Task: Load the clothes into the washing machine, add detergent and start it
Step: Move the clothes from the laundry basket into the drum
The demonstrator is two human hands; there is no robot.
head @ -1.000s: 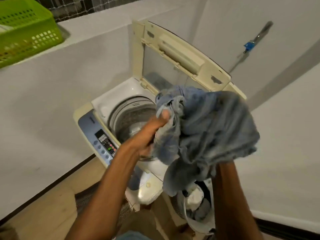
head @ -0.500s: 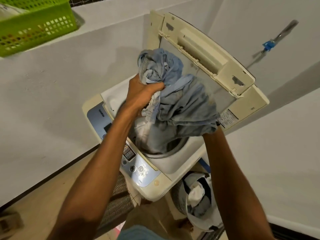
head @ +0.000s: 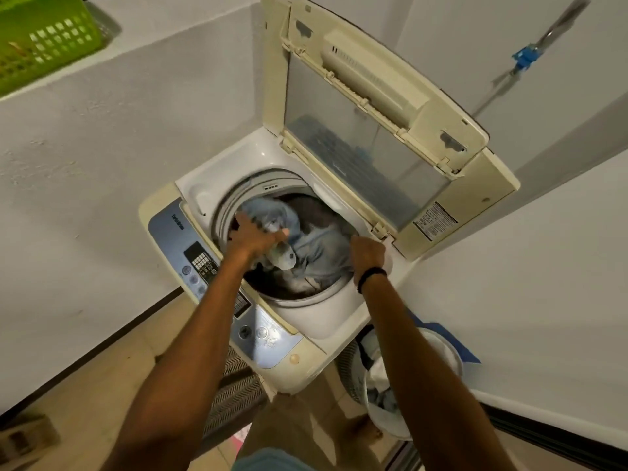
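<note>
Clothes [head: 316, 249]: blue-grey bundle inside washing machine [head: 326, 321] drum, frame centre; long axis unclear.
Left hand [head: 253, 237]: fingers gripping clothes.
Right hand [head: 368, 254]: fingers curled on clothes.
Lid [head: 370, 107]: upright; sticker unreadable.

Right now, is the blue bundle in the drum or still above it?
In: the bundle lies below the drum rim, both hands on it.

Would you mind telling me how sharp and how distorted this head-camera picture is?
Head view: wide-angle bending bows the wall edges; the left hand and blue clothes in the drum are slightly motion-smeared; the lid is sharper; soft, even lighting, no strong glare.
</note>
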